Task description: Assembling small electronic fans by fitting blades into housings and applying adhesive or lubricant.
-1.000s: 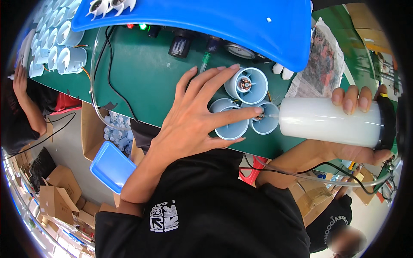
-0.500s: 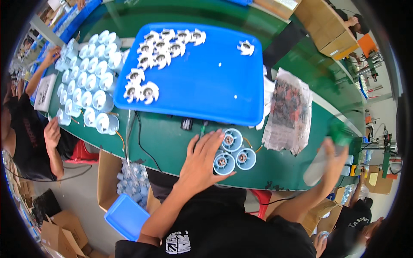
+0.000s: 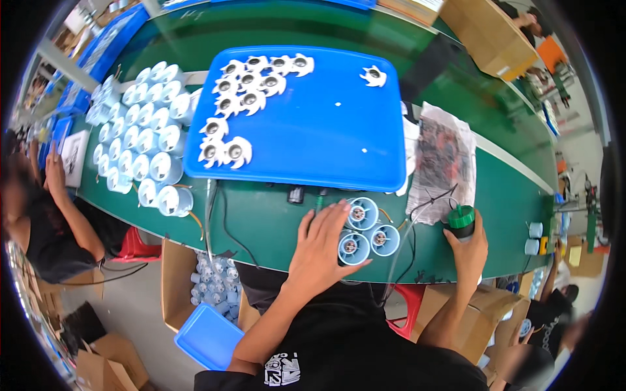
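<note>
Green work table runs across a busy workshop, seen from the head camera looking down. On it lies a large blue tray holding white fan-shaped impellers in its upper left part, with one more near its far right corner. Left of the tray stands a dense cluster of white cylinder housings. Right of the tray lies a crumpled printed sheet. Black cables trail over the near table edge. Below the table, on the floor, sit cardboard boxes, a box of small white parts, and a small blue tray. Another person in black sits at the far left.

Near the table's front edge stand three light-blue cylinders, touching one another in a tight group, open ends up. The left hand lies flat beside and partly over them, fingers spread and loosely cupping the group's left side, thumb under the nearest cylinder. The right hand, well to the right of the group, is wrapped around a bottle with a green cap standing upright on the table.
</note>
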A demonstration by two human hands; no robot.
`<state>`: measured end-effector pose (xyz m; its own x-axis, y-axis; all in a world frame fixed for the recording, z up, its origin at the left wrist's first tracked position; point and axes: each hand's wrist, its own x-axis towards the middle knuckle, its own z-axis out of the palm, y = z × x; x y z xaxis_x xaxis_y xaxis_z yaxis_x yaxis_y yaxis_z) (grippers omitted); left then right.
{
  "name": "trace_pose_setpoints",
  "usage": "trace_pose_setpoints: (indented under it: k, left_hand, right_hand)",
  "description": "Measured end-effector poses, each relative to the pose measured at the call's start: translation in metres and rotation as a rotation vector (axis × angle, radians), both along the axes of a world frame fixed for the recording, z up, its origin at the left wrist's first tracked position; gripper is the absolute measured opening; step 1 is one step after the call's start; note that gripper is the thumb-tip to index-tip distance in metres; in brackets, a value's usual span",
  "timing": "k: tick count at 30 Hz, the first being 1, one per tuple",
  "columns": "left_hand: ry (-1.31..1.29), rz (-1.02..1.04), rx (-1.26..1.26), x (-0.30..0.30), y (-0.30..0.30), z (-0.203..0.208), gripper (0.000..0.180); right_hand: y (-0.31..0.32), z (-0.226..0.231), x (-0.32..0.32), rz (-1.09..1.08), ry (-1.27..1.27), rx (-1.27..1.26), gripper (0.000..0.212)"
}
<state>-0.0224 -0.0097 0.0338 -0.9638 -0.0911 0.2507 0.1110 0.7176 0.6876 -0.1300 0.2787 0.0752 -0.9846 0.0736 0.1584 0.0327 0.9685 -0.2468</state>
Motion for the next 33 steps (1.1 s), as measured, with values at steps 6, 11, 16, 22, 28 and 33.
trace_pose_setpoints:
  k: [6,11,16,22,28,33]
  left_hand:
    - [-0.003,0.046,-0.008,-0.002,0.002,0.003,0.101]
    - [-0.006,0.042,-0.027,-0.005,0.010,-0.002,0.104]
    - [0.003,0.058,-0.052,0.001,0.006,-0.002,0.103]
    - [0.010,-0.007,0.020,0.001,0.002,0.000,0.100]
    - [0.081,0.009,0.070,-0.001,0.006,-0.003,0.072]
    - [0.101,0.065,0.072,0.008,-0.004,-0.003,0.066]
  right_hand:
    - [0.023,-0.003,-0.001,-0.024,0.021,0.082,0.077]
    - [0.039,-0.003,-0.003,-0.053,0.040,0.053,0.077]
    - [0.028,-0.007,-0.010,-0.077,0.124,-0.042,0.079]
    - [0.037,-0.013,-0.005,-0.109,0.104,0.071,0.086]
    - [-0.075,0.031,-0.019,0.176,0.426,-0.295,0.050]
    - [-0.211,0.075,-0.075,1.013,0.174,-0.569,0.024]
